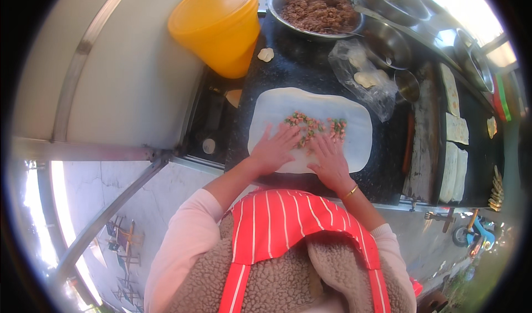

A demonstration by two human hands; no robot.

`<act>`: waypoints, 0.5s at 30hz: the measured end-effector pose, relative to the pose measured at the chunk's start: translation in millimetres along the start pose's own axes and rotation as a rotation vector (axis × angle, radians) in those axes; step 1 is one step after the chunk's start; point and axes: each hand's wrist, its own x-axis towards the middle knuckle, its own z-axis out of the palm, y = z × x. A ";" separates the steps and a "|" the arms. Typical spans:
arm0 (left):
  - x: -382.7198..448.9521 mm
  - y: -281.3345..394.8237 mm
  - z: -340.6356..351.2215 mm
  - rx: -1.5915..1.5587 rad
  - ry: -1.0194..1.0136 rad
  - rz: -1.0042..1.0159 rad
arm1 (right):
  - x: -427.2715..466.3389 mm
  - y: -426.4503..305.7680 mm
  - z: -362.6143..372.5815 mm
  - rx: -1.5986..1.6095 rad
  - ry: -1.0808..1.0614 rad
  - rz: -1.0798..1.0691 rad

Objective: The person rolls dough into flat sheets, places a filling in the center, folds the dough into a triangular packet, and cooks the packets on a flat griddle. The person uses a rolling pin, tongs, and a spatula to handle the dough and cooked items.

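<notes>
A thin, wide sheet of dough (357, 126) lies flat on the black stone worktop (299, 67). Chopped pink and green filling (307, 126) is scattered over its middle. My left hand (276, 148), fingers spread, rests over the left part of the sheet, fingertips close to the filling. Spread out too, my right hand (330, 159) lies over the lower middle, its fingertips at the filling, with a gold bracelet (351, 191) on the wrist. Neither hand is gripping anything. What is under the palms is hidden.
Beyond the sheet are a small dough piece (266, 54), a yellow bucket (224, 30), a steel bowl of minced filling (320, 13) and a plastic bag with dough (365, 78). To the right, a rolling pin (408, 142) lies beside a griddle (478, 163) bearing flatbreads (457, 128).
</notes>
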 end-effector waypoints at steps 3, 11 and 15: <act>-7.6 5.7 7.7 -0.086 -0.057 0.158 | -15.9 -10.6 12.2 -0.007 -0.054 -0.124; 51.2 -2.4 8.8 -0.005 0.062 0.063 | 17.6 4.6 19.5 -0.073 0.056 0.147; 73.1 -11.2 10.4 -0.033 0.062 0.071 | 36.3 8.9 12.5 -0.004 0.129 0.244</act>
